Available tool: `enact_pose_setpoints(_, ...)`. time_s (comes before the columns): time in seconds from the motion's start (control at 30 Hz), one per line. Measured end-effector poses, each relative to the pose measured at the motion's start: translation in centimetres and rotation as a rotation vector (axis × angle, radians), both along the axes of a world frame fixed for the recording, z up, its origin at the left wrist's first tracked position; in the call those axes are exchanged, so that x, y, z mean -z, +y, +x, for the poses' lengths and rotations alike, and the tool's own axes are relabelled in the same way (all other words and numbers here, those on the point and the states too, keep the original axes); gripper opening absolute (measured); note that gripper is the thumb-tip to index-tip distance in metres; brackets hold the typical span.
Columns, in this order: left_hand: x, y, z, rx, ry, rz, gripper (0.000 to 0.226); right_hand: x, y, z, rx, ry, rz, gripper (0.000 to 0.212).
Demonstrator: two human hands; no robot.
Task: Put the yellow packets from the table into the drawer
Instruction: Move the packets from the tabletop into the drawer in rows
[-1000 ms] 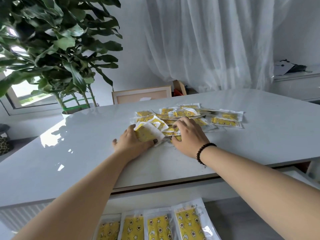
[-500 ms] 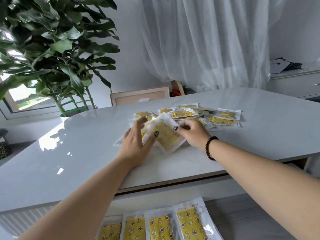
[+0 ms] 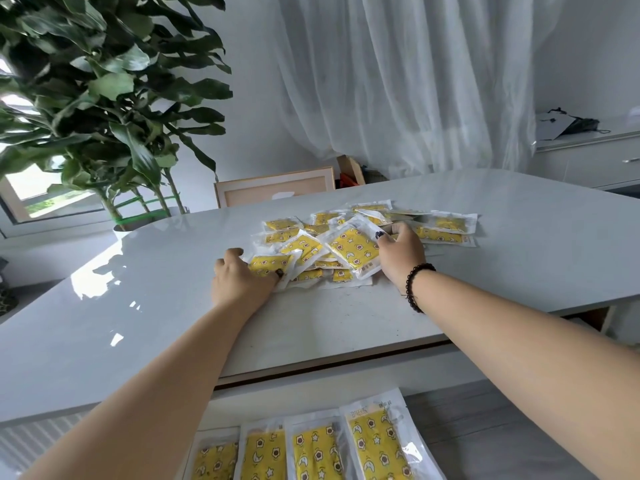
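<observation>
- Left hand (image 3: 242, 282) pinches a star-print yellow packet (image 3: 268, 265); right hand (image 3: 401, 254) grips another packet (image 3: 353, 249).
- Slick wrappers could slip as they lift.
- The loose pile (image 3: 367, 233) on the table (image 3: 519, 258) may scatter.
- Drawer (image 3: 485, 441) row (image 3: 311, 452) could be jostled.

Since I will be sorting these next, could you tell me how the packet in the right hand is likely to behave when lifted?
The packet looks thin and flat, so probably light and floppy. Its clear glossy wrapper may be slippery, and the table looks smooth, so neighbours in the pile could slide. The right hand pinches it at an edge, so it may droop.
</observation>
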State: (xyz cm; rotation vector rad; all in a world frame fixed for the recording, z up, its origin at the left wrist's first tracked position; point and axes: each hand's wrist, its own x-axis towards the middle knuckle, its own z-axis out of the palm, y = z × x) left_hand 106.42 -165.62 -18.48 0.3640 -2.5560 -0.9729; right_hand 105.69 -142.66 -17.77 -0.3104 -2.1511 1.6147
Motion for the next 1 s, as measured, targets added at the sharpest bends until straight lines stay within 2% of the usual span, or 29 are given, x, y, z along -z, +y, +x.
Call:
enact_pose_setpoints(0.13,-0.6,-0.4,0.8,-0.017,-0.005,0.117,0.096,0.0,0.0,0.5,-0.06,-0.007,0.015,0.024)
enact_pose_setpoints(0.27,-0.7,-1.1,0.6,0.017,-0.04,0.166,0.099,-0.1,-0.1,1.4,-0.221,-0.028,0.163,0.067)
enact_pose_setpoints(0.37,-1.1,-1.2,0.6,0.024,-0.085,0.169,0.098,-0.1,-0.1,1.4,-0.274,-0.026,0.176,0.083)
enact_pose_setpoints(0.47,-0.9,-1.5,0.6,0.043,-0.025,0.258,0.091,0.0,-0.2,1.5,-0.27,0.008,0.19,0.083)
enact_pose_setpoints(0.67,-0.6,-2.2,0.7,0.099,0.267,0.766,0.058,0.0,-0.3,1.4,-0.163,0.087,0.272,0.076)
enact_pose_setpoints(0.77,-0.7,-2.6,0.6,0.086,0.377,0.91,0.056,-0.1,-0.5,1.8,-0.139,0.127,0.396,0.071)
enact_pose_setpoints(0.87,-0.6,-2.4,0.5,0.135,0.415,0.888,0.057,-0.1,-1.2,2.6,-0.226,0.208,0.551,0.057)
enact_pose_setpoints(1.0,-0.4,-1.9,1.1,0.199,0.473,0.704,0.05,0.3,-1.9,3.0,-0.371,0.27,0.696,0.052)
